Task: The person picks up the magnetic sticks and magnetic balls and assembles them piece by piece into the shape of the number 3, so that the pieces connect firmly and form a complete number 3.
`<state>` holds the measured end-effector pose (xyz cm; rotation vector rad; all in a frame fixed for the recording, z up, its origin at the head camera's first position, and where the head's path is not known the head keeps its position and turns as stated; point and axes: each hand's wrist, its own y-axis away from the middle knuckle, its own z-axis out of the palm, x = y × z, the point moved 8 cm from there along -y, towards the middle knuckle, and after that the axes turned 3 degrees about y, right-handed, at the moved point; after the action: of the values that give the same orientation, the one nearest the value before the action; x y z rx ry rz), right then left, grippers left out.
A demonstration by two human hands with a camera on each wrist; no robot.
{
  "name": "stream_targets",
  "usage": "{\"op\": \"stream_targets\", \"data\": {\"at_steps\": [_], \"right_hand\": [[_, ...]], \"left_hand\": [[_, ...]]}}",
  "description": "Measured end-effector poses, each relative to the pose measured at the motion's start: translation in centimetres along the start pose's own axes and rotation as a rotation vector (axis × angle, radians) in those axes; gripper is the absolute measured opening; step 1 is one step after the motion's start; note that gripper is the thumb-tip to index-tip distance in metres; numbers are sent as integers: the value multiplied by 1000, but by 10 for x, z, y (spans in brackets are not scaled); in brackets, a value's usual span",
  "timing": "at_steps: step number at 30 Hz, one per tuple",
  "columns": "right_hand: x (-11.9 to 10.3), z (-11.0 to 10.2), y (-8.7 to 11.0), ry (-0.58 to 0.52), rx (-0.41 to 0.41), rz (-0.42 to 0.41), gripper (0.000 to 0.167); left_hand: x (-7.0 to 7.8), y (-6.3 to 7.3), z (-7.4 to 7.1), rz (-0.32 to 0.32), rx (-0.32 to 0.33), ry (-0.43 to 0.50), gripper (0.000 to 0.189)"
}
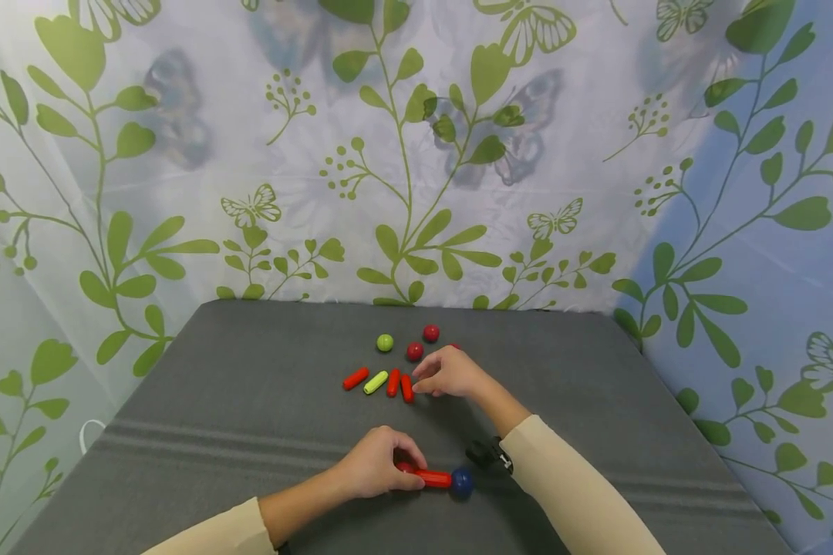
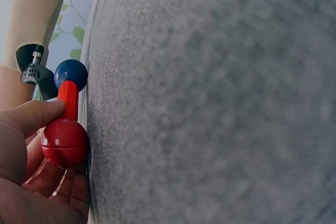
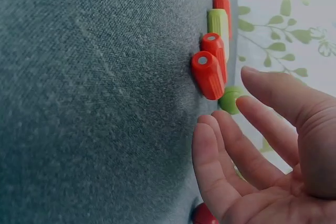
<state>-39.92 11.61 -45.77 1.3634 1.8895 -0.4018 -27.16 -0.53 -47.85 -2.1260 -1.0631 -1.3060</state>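
In the head view my left hand (image 1: 375,466) grips a red magnetic stick (image 1: 436,479) low over the near part of the table. A blue ball (image 1: 461,482) sits on its far end. On its near end is a red ball (image 2: 65,144), between thumb and fingers in the left wrist view. My right hand (image 1: 451,371), fingers spread and slightly bent, hovers beside the rightmost loose red stick (image 1: 406,388) with nothing in its grasp. That stick shows a metal disc in its end in the right wrist view. Left of it lie another red stick (image 1: 393,382), a yellow-green stick (image 1: 376,382) and a further red stick (image 1: 356,378).
Behind the sticks are a green ball (image 1: 385,342) and two red balls (image 1: 415,351); a third red ball (image 1: 454,346) is partly hidden behind my right hand. A grey cloth covers the table (image 1: 250,393). Leaf-patterned curtains (image 1: 403,154) hang at the back and sides.
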Motion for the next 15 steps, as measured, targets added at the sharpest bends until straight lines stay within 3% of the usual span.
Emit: {"op": "stream_targets", "data": {"at_steps": [15], "right_hand": [[11,12,-22,-113,-2,100,27]], "left_hand": [[-2,0,2,-20,-19,45,10]]}}
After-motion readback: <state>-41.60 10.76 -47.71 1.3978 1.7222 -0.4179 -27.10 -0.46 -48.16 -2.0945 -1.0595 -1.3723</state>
